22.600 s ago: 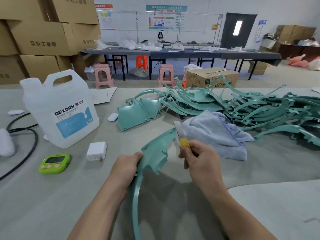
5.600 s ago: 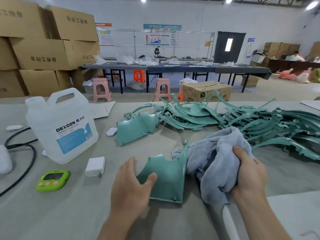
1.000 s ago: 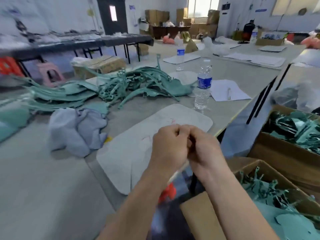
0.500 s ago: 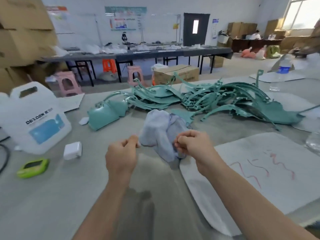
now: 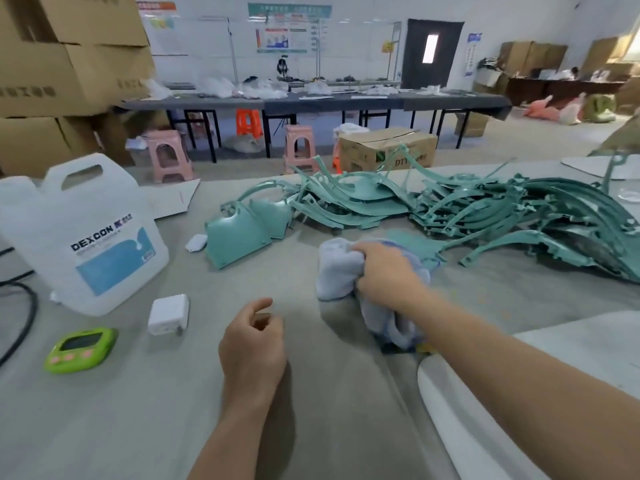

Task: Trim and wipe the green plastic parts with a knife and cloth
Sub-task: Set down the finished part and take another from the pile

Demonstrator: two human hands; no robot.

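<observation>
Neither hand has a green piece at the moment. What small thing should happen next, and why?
Probably the left hand should reach to the green parts and take one. It is empty, while the right hand grips the cloth, ready to wipe.

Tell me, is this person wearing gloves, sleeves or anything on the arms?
No gloves: the left hand and right hand are bare. The left forearm and right forearm are bare too, with no sleeve in view. No watch, ring or wristband shows.

Idle left grip (image 5: pixel 254 344), fingers loosely curled, empty; right arm extended, right grip (image 5: pixel 384 271) clutching cloth (image 5: pixel 337 268).
</observation>
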